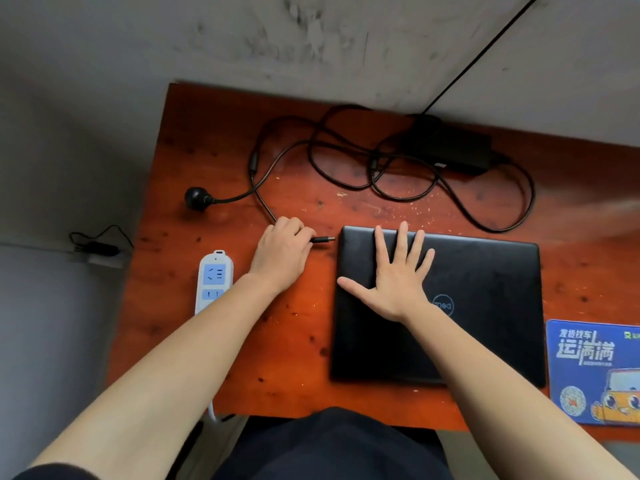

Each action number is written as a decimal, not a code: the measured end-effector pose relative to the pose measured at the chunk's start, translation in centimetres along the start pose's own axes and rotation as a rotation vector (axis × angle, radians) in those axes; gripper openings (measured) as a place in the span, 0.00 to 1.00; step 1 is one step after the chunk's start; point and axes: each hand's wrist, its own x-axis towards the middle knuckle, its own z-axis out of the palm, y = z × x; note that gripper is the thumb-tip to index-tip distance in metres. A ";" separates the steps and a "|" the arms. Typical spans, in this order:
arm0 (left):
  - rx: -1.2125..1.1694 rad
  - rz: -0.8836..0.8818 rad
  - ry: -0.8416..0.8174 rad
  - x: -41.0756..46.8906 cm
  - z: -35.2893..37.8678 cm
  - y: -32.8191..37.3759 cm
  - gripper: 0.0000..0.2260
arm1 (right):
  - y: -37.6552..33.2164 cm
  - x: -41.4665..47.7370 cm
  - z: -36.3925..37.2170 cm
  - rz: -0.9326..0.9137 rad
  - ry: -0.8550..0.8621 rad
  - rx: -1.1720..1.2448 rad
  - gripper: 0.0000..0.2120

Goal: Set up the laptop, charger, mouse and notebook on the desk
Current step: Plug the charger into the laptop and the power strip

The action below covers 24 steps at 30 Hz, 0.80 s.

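Laptop lies shut on bench, charger not yet plugged in. Left of laptop: power strip, then left hand, fingers pinching charger plug, tip pointing right at laptop's side, long axis left-right. Right hand, fingers spread, flat on lid. Right of laptop: mouse pad. Mouse, notebook not seen.

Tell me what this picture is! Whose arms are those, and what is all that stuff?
A person wears a camera on their head, so you look down along their own arms. The left hand pinches the thin black charger plug, pointing it at the closed black laptop. The right hand lies flat on the lid. On the reddish wooden desk also lie the black charger brick with tangled cable, a white and blue power strip and a blue cartoon mouse pad.
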 end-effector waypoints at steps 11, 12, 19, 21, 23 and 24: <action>-0.031 0.005 0.000 -0.6 0.8 0.6 0.13 | -0.2 0.0 0.2 0.005 0.000 0.003 0.60; -0.030 0.001 -0.014 -0.5 0.7 0.7 0.13 | -0.1 0.0 0.2 0.005 0.001 0.003 0.60; -0.049 -0.074 -0.046 -0.4 0.3 1.5 0.15 | -0.2 0.0 0.2 0.006 0.008 0.010 0.60; -0.085 -0.130 -0.038 -0.5 0.4 1.9 0.14 | -0.2 0.0 0.3 0.006 0.014 0.011 0.60; -0.130 -0.166 -0.042 -0.5 0.5 2.1 0.13 | -0.2 0.0 0.3 0.007 0.014 0.014 0.60; -0.148 -0.167 -0.046 -0.5 0.5 2.0 0.12 | -0.1 0.0 0.3 0.007 0.016 0.016 0.60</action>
